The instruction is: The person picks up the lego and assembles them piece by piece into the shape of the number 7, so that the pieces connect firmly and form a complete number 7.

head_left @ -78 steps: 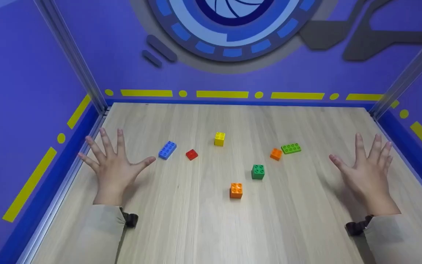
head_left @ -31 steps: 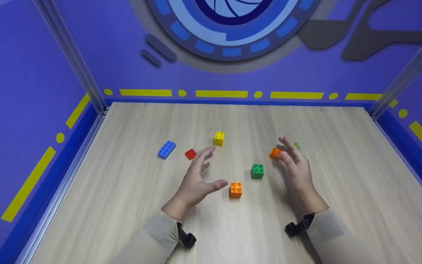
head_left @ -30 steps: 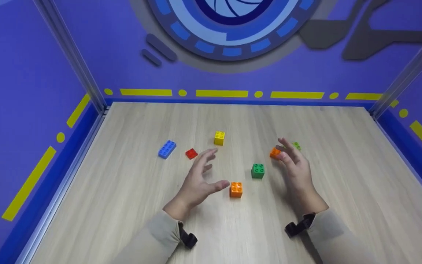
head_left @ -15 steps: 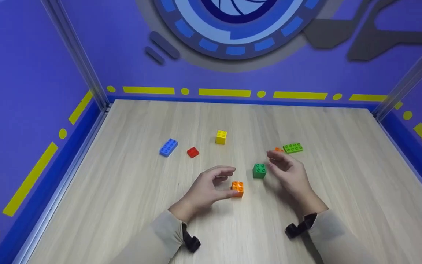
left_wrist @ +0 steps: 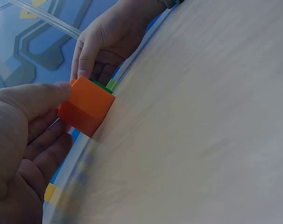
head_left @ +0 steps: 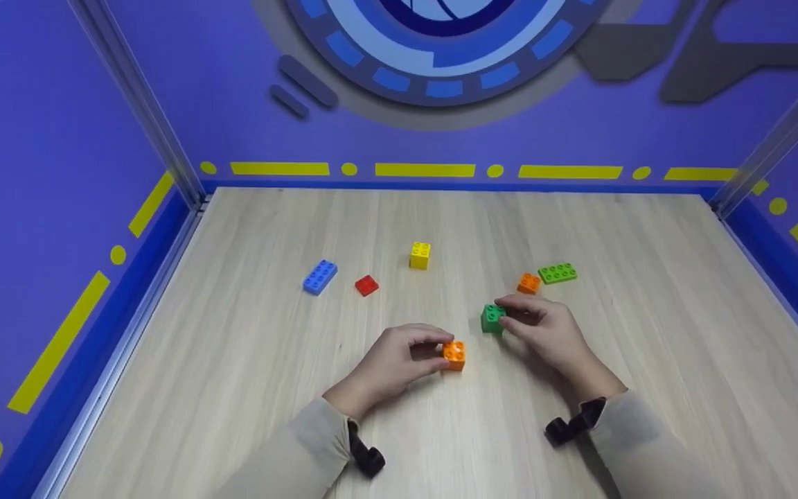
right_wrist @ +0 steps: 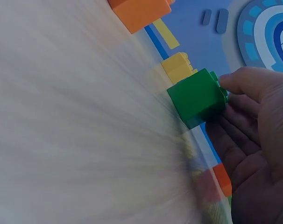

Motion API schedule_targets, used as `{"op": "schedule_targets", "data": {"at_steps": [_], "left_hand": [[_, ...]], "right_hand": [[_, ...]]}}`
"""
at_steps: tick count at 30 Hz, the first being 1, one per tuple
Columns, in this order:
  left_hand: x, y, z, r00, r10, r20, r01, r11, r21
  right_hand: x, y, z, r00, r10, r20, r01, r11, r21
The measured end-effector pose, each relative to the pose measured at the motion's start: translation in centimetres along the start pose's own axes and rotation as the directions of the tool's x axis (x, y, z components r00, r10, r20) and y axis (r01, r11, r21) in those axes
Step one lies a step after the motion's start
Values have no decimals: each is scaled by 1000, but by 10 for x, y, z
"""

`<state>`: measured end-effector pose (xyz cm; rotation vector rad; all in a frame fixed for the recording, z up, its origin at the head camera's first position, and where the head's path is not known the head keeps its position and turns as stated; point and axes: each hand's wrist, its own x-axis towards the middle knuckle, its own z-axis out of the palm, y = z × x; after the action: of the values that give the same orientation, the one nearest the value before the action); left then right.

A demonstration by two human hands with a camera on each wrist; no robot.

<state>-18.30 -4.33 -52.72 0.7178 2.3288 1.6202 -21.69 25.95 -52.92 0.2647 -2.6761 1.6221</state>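
Observation:
My left hand (head_left: 401,360) pinches a tall orange building brick (head_left: 454,356) from its left side, thumb at the near side and fingertips at the far side. In the left wrist view, the thumb lies along an edge of this orange brick (left_wrist: 88,105). To the right and a little farther back, my right hand (head_left: 544,334) has thumb and fingers about a green building brick (head_left: 492,319). The right wrist view shows the thumb tip at the studded side of the green brick (right_wrist: 197,99), with the other fingers partly hidden behind it. Both bricks stand studs up on the table.
A small orange brick (head_left: 528,283) and a lime green brick (head_left: 557,273) lie beyond my right hand. Farther left are a yellow brick (head_left: 420,255), a flat red brick (head_left: 366,285) and a blue brick (head_left: 320,277). Blue walls enclose the wooden table (head_left: 267,229).
Both hands have come inward from wide apart, where their fingers were spread. The left thumb and fingers have closed on the orange brick, the right ones on the green brick.

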Motion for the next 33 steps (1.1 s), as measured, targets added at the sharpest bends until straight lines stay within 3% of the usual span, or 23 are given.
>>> {"op": "schedule_targets", "data": {"at_steps": [4, 11, 18, 27, 33], "left_hand": [[1, 1, 0, 1000, -28, -5, 28, 1000, 13], [0, -2, 1, 998, -56, 0, 56, 997, -60], [0, -3, 2, 998, -59, 8, 59, 998, -34], [0, -7, 1, 1000, -25, 6, 25, 999, 36], [0, -6, 1, 1000, -24, 2, 24, 999, 24]], "right_hand": [[0, 0, -2, 1000, 25, 12, -25, 999, -28], [0, 0, -2, 1000, 20, 18, -18, 997, -81], [-2, -1, -3, 1000, 4, 16, -3, 996, -91], [-3, -2, -3, 1000, 10, -25, -11, 998, -54], [-4, -6, -2, 998, -19, -64, 22, 999, 42]]}}
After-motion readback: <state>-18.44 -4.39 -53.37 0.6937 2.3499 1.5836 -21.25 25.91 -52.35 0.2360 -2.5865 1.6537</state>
